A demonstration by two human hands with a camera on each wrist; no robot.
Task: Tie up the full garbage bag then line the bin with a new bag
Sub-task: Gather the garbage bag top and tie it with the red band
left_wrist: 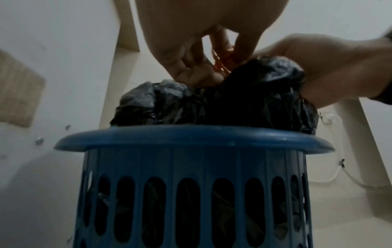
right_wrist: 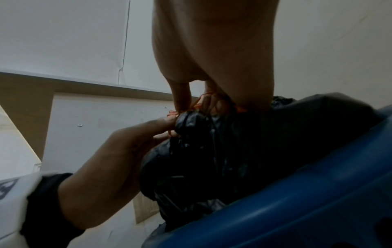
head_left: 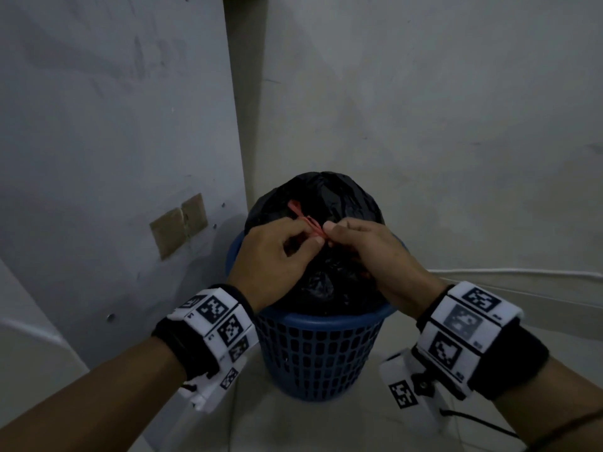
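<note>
Black garbage bag (head_left: pixel 329 197) seated in blue perforated bin (head_left: pixel 321 353), bulging above the rim, mouth gathered toward the centre. Red drawstring (head_left: pixel 305 218) drawn out across the top, one loop lying free toward the far left. Left hand (head_left: pixel 277 252) pinching the red drawstring between thumb and forefinger; right hand (head_left: pixel 368 252) pinching the same string directly opposite, fingertips of both nearly touching above the gathered neck. Confirmed from the left wrist view: orange-red strands (left_wrist: pixel 220 62) threaded among curled fingers just above the bunched plastic. Judged stage: tying in progress, knot not visibly completed; whether a first hitch is already cinched cannot be told. Outstanding: finishing the knot, lifting the bag clear, fitting a new liner. No replacement bag visible in any view. Surroundings: bin standing on pale floor (head_left: pixel 326 425) in a corner, close against a grey panel (head_left: pixel 114 125) on the left bearing two tan patches (head_left: pixel 177 225); white cable (head_left: pixel 522 272) running along the wall at right. Close corner likely to restrict lifting room; thin plastic liable to tear under a hard pull.
</note>
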